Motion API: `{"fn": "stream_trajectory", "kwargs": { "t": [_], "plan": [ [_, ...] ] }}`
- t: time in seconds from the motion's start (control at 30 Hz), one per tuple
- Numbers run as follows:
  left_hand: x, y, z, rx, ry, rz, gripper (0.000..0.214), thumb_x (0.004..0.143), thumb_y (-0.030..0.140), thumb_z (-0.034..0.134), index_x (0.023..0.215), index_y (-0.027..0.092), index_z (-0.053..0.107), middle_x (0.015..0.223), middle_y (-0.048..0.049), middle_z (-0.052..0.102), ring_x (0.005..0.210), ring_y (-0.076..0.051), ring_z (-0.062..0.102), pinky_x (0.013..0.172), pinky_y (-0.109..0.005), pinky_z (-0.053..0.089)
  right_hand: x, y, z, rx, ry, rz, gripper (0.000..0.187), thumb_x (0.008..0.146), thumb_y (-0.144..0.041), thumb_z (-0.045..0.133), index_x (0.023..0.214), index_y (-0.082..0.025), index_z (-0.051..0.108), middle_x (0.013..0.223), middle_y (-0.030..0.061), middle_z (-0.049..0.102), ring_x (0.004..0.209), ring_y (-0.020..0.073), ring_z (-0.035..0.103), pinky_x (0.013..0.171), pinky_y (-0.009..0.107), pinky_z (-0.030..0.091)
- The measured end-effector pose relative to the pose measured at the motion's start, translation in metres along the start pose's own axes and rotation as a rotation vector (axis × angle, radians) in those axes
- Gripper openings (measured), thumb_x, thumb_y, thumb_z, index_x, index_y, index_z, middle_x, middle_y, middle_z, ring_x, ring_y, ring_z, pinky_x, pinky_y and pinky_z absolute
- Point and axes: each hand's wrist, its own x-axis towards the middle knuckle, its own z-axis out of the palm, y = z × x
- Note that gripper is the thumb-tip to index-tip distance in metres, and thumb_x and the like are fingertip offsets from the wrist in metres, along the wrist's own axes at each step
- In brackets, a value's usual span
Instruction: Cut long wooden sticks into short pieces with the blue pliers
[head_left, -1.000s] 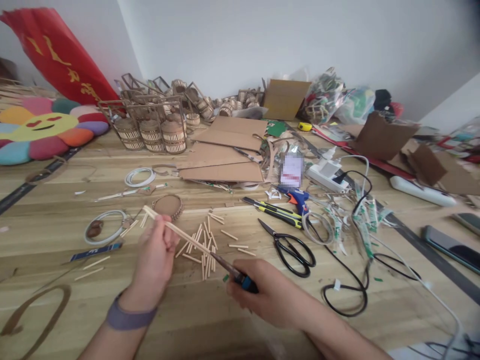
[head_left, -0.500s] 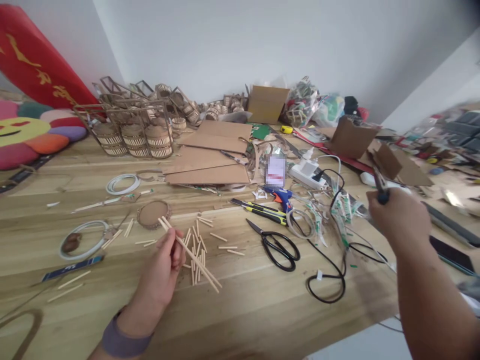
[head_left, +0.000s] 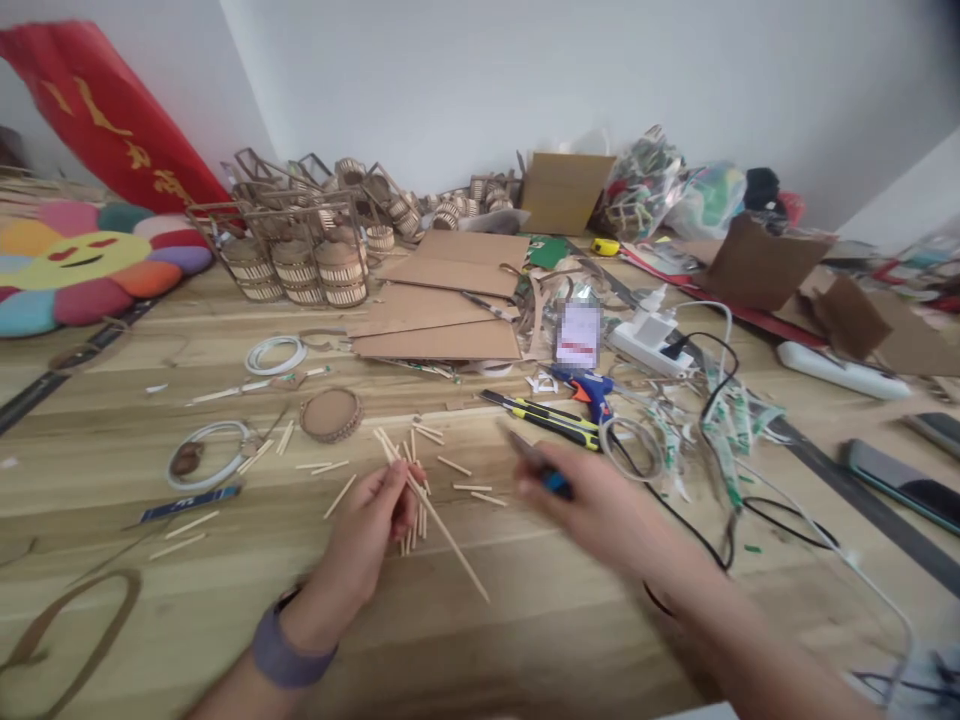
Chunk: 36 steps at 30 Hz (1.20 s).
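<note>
My left hand (head_left: 367, 535) is closed around a pair of long thin wooden sticks (head_left: 439, 525) that slant from upper left to lower right over the wooden table (head_left: 525, 620). Several short cut stick pieces (head_left: 454, 467) lie scattered just beyond it. My right hand (head_left: 607, 510), blurred by motion, is closed on a small dark cutting tool with a blue grip (head_left: 538, 467), its tip pointing left toward the sticks. A round cardboard disc (head_left: 331, 414) lies behind the left hand.
A yellow-black utility knife (head_left: 540, 412), blue glue gun (head_left: 592, 392), tape ring (head_left: 634, 450) and black cables (head_left: 720, 520) lie right of centre. Cardboard sheets (head_left: 450, 300) and small slatted baskets (head_left: 300, 260) stand at the back. A phone (head_left: 900, 485) lies far right.
My right hand swung out to the far right with the tool, then came back to the middle beside the sticks. My left hand kept the sticks and shifted slightly right.
</note>
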Motion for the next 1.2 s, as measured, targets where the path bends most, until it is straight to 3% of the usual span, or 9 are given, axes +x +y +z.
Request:
{"fn": "stream_trajectory", "kwargs": {
  "t": [0.1, 0.2, 0.37, 0.5, 0.63, 0.73, 0.87, 1.0, 1.2],
  "plan": [
    [-0.003, -0.001, 0.001, 0.029, -0.015, -0.013, 0.046, 0.072, 0.060, 0.061, 0.077, 0.014, 0.059, 0.043, 0.0076, 0.043, 0.040, -0.006, 0.035, 0.040, -0.017, 0.024, 0.002, -0.032, 0.040, 0.088, -0.194, -0.101, 0.008, 0.080, -0.027, 0.059, 0.080, -0.019, 0.062, 0.070, 0.0018, 0.066, 0.062, 0.0153, 0.056, 0.056, 0.023, 0.035],
    [-0.004, -0.003, 0.001, 0.054, -0.020, -0.019, 0.045, 0.074, 0.059, 0.058, 0.076, 0.015, 0.059, 0.046, 0.0062, 0.046, 0.041, -0.007, 0.038, 0.040, -0.018, 0.026, 0.006, -0.041, 0.058, 0.102, -0.231, -0.139, 0.004, 0.078, -0.018, 0.057, 0.079, -0.018, 0.061, 0.072, 0.0021, 0.066, 0.063, 0.0142, 0.054, 0.057, 0.022, 0.033],
    [-0.003, -0.001, -0.002, 0.182, -0.010, 0.039, 0.049, 0.082, 0.060, 0.048, 0.089, 0.013, 0.062, 0.053, 0.0025, 0.053, 0.045, -0.010, 0.042, 0.043, -0.021, 0.030, 0.014, -0.036, 0.061, 0.157, -0.250, -0.152, 0.009, 0.079, -0.014, 0.051, 0.077, -0.017, 0.059, 0.071, 0.0002, 0.063, 0.063, 0.0124, 0.051, 0.057, 0.021, 0.033],
    [-0.001, 0.002, -0.007, 0.477, 0.067, 0.166, 0.050, 0.087, 0.057, 0.041, 0.094, 0.015, 0.066, 0.065, -0.0006, 0.057, 0.056, -0.014, 0.048, 0.052, -0.024, 0.035, 0.016, -0.030, 0.060, 0.132, -0.235, -0.075, 0.011, 0.080, -0.020, 0.052, 0.071, -0.017, 0.056, 0.064, -0.0009, 0.058, 0.059, 0.0130, 0.049, 0.055, 0.023, 0.033],
    [-0.003, 0.002, -0.008, 0.617, 0.030, 0.217, 0.048, 0.090, 0.053, 0.038, 0.094, 0.015, 0.068, 0.073, -0.0033, 0.062, 0.071, -0.018, 0.056, 0.063, -0.026, 0.041, 0.017, -0.024, 0.054, 0.169, -0.174, -0.027, 0.015, 0.082, -0.025, 0.049, 0.070, -0.018, 0.055, 0.063, -0.0005, 0.057, 0.059, 0.0139, 0.049, 0.055, 0.024, 0.035],
    [-0.009, 0.003, -0.004, 0.674, -0.075, 0.194, 0.049, 0.091, 0.052, 0.035, 0.082, 0.016, 0.066, 0.069, -0.0033, 0.062, 0.068, -0.019, 0.057, 0.062, -0.027, 0.041, 0.017, -0.022, 0.049, 0.303, -0.099, -0.016, 0.020, 0.085, -0.033, 0.049, 0.072, -0.019, 0.054, 0.060, -0.0027, 0.052, 0.057, 0.0133, 0.047, 0.053, 0.023, 0.037],
    [-0.020, 0.006, 0.004, 0.722, -0.327, 0.215, 0.046, 0.093, 0.047, 0.037, 0.073, 0.017, 0.066, 0.065, -0.0024, 0.061, 0.065, -0.017, 0.056, 0.062, -0.025, 0.040, 0.016, -0.024, 0.051, 0.565, 0.051, -0.004, 0.025, 0.085, -0.043, 0.052, 0.077, -0.020, 0.052, 0.064, -0.0031, 0.050, 0.061, 0.0134, 0.049, 0.057, 0.024, 0.042],
    [-0.027, 0.005, 0.008, 0.565, -0.480, 0.109, 0.046, 0.090, 0.051, 0.041, 0.079, 0.017, 0.070, 0.067, -0.0026, 0.064, 0.055, -0.013, 0.051, 0.054, -0.022, 0.038, 0.014, -0.027, 0.057, 0.684, -0.041, -0.019, 0.025, 0.087, -0.045, 0.051, 0.080, -0.020, 0.049, 0.062, -0.0037, 0.048, 0.058, 0.0133, 0.050, 0.054, 0.024, 0.042],
    [-0.026, 0.007, 0.004, 0.367, -0.684, -0.074, 0.052, 0.087, 0.059, 0.042, 0.075, 0.015, 0.067, 0.064, -0.0043, 0.063, 0.054, -0.012, 0.051, 0.055, -0.021, 0.040, 0.013, -0.026, 0.057, 0.600, -0.075, -0.125, 0.026, 0.087, -0.045, 0.051, 0.079, -0.020, 0.050, 0.068, -0.0018, 0.049, 0.063, 0.0143, 0.049, 0.058, 0.026, 0.043]
  ]
}}
